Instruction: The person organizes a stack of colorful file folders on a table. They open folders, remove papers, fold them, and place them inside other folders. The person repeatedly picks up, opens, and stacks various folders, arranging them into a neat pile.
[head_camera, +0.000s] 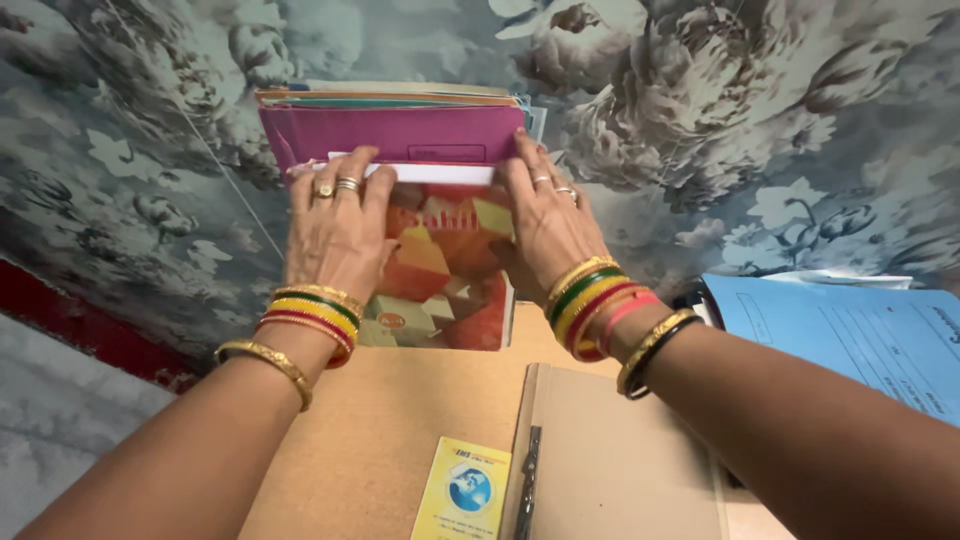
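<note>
Both my hands rest on top of an orange and red notebook (445, 270) with a geometric cover. My left hand (335, 225) lies flat on its left half, fingers curled over the far edge. My right hand (545, 220) grips its right half the same way. The notebook leans against a stack of folders (400, 130), the front one magenta, with orange and teal ones behind. Rings and coloured bangles are on both hands and wrists.
A brown cardboard file (610, 460) with a metal clip lies open on a tan board (350, 440) near me. A small yellow booklet (465, 490) sits beside it. A blue paper folder (850, 330) lies at the right. Grey floral fabric (720, 120) covers the surface beyond.
</note>
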